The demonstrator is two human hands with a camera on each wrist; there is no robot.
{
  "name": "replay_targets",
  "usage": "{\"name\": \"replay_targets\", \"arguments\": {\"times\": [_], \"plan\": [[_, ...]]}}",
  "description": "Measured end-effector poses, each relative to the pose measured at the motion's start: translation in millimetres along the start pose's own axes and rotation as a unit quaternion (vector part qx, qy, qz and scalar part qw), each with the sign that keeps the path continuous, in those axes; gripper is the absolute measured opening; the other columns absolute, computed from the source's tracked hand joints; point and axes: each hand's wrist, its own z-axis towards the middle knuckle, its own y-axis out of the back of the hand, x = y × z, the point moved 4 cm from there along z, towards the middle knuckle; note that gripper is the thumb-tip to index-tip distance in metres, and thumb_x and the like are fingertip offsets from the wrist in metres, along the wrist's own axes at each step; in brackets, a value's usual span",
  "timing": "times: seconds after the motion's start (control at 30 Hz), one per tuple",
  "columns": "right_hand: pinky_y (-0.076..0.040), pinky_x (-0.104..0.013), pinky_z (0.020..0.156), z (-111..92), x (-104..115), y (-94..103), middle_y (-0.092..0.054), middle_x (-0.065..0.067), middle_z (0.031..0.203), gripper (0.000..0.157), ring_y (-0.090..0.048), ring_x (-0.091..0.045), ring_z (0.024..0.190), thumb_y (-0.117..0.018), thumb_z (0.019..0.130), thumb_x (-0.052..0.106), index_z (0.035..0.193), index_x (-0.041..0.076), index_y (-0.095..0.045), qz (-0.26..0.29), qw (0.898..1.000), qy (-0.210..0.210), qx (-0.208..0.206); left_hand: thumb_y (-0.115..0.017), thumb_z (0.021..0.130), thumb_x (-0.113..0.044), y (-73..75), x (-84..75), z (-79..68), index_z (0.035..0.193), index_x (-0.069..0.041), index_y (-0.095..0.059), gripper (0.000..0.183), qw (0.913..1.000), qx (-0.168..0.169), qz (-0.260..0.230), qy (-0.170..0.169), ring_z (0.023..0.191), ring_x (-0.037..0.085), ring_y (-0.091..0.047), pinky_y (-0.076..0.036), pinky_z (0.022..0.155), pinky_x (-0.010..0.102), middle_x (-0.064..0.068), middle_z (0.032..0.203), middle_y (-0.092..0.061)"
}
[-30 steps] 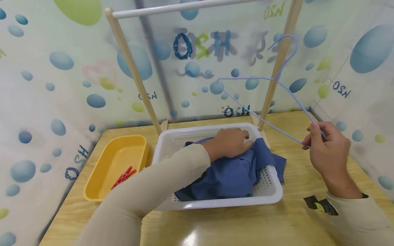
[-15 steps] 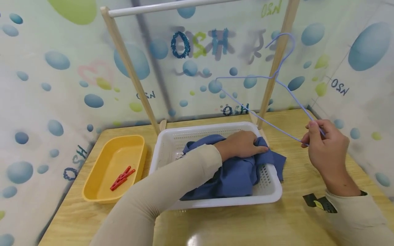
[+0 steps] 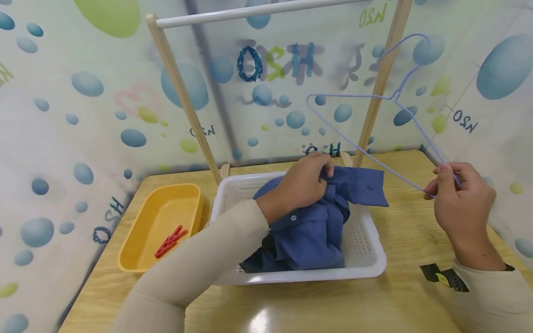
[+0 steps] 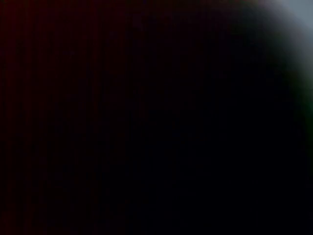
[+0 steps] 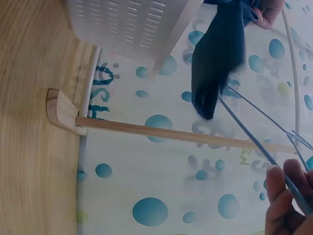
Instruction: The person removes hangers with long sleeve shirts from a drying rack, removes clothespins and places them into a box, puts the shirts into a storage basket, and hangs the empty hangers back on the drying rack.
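Observation:
A blue shirt (image 3: pixel 308 240) with light buttons lies bunched in the white perforated basket (image 3: pixel 376 259). My left hand (image 3: pixel 301 182) pinches the shirt near one sleeve, lifting it so the buttoned cuff (image 3: pixel 366 185) sticks out over the basket's right side. In the right wrist view the sleeve (image 5: pixel 220 54) hangs down, blurred at its edge. Off to the right, my right hand (image 3: pixel 464 208) grips one corner of a thin blue wire hanger (image 3: pixel 354 95), its hook upward, apart from the shirt. The left wrist view is almost black.
A yellow tray (image 3: pixel 193 208) with red clothespins (image 3: pixel 170 243) stands left of the basket. Behind is a rack with wooden posts (image 3: pixel 183 99) and a white bar (image 3: pixel 250 11). Patterned walls enclose the wooden table (image 3: pixel 333 305). A black-and-yellow piece (image 3: pixel 443 277) is by the right sleeve.
My left hand has taken hold of the shirt sleeve and raised it, pulling the cuff up from the basket's right rim. The hanger has shifted slightly right and turned a little.

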Motion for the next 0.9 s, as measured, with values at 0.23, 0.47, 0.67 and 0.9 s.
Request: {"name": "replay_targets", "arguments": {"times": [0.23,0.47,0.67,0.9], "plan": [[-0.041,0.001,0.059,5.1,13.5,4.0,-0.052,0.035,0.061,0.022,-0.049,0.02,0.051,-0.055,0.102,0.015,0.088,0.0,-0.064,0.003,0.998,0.056,-0.01,-0.049,0.094,0.001,-6.5,16.8,-10.0,0.125,-0.025,-0.071,0.046,0.9913,0.042,0.124,0.002,0.077,0.013,-0.061,-0.045,0.057,0.024,0.0,0.117,-0.065],[-0.04,0.001,0.059,11.9,29.6,6.7,-0.051,0.036,0.063,0.03,-0.049,0.02,0.054,-0.054,0.102,0.014,0.092,-0.012,-0.062,0.004,0.995,0.1,0.001,-0.052,0.098,-0.008,-34.1,33.2,-13.6,0.122,-0.027,-0.073,0.037,0.9711,0.112,0.21,0.01,0.095,0.015,-0.067,-0.058,0.072,0.035,0.0,0.116,-0.067],[-0.04,0.001,0.06,28.6,40.8,5.3,-0.049,0.038,0.063,0.033,-0.047,0.022,0.054,-0.053,0.102,0.018,0.094,-0.013,-0.063,-0.007,0.992,0.122,-0.001,-0.051,0.101,-0.014,-57.8,37.4,-16.3,0.116,-0.024,-0.075,0.03,0.9483,0.166,0.268,-0.034,0.082,0.015,-0.065,-0.058,0.068,0.038,0.002,0.11,-0.069],[-0.039,0.0,0.06,58.4,56.1,-5.2,-0.048,0.036,0.061,0.023,-0.045,0.02,0.05,-0.05,0.104,0.026,0.093,0.015,-0.067,-0.025,0.994,0.11,0.005,-0.042,0.105,-0.021,-55.9,39.1,-15.9,0.132,-0.023,-0.066,0.036,0.9504,0.215,0.222,-0.033,0.106,0.017,-0.066,-0.057,0.087,0.037,0.002,0.125,-0.067]]}}
